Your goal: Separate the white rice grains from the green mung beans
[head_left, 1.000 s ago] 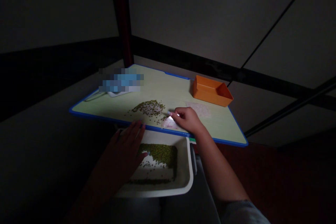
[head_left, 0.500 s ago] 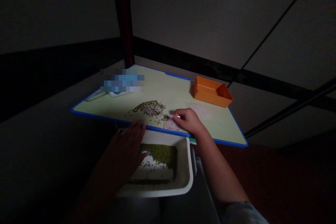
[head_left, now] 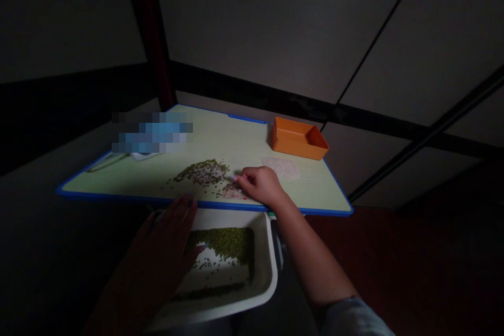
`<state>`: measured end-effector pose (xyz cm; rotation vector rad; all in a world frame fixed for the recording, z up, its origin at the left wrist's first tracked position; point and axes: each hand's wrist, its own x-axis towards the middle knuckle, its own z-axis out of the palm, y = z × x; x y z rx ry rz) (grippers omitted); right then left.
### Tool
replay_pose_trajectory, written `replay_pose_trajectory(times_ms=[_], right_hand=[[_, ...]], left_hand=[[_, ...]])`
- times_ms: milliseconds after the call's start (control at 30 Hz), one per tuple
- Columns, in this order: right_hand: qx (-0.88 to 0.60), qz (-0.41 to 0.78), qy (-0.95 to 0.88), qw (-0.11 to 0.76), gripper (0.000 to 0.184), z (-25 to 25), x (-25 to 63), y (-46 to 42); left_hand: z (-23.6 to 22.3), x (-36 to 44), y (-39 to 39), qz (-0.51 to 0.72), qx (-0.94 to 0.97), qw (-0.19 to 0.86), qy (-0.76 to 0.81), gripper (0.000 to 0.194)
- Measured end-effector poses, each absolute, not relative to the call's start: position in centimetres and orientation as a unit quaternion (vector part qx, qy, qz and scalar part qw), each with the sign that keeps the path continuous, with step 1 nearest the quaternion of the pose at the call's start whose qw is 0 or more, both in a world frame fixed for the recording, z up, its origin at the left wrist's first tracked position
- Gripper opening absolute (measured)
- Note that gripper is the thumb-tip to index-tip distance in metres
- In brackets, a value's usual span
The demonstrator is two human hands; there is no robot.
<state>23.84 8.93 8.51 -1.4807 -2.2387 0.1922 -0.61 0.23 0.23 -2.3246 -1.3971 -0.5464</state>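
Observation:
My right hand (head_left: 260, 185) rests on the pale yellow tabletop (head_left: 228, 136), its thumb and fingers curled together. Whatever lies between the fingertips is too small to make out. Just left of those fingertips, a loose heap of small green beans (head_left: 205, 172) mixes with paler bits. A pinkish patch (head_left: 234, 193) shows beside the hand, and a pale whitish patch (head_left: 281, 168) lies behind it. My left hand (head_left: 167, 241) is stretched over the left side of a white tub (head_left: 265, 273), fingers reaching the table edge, thumb inside. Many green beans (head_left: 232, 241) lie in the tub.
An orange open box (head_left: 297, 147) stands at the back right of the table. At the left is a blurred-out blue and white object (head_left: 155, 136), with a cord (head_left: 106, 161) beside it. A blue rim (head_left: 331, 212) edges the table; walls stand behind.
The whole scene has shifted left in view as the camera turned. My right hand stays curled beside the bean heap, and my left hand stays over the tub.

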Motion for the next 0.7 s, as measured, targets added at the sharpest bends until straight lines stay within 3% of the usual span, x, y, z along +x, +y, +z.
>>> replay_pose_trajectory(times_ms=[700], right_hand=[[-0.553,0.039,-0.807,0.205,0.043,8.53,22.97,8.81]], left_hand=[[0.74,-0.39,-0.08,-0.191,-0.826,0.191,-0.495,0.075]])
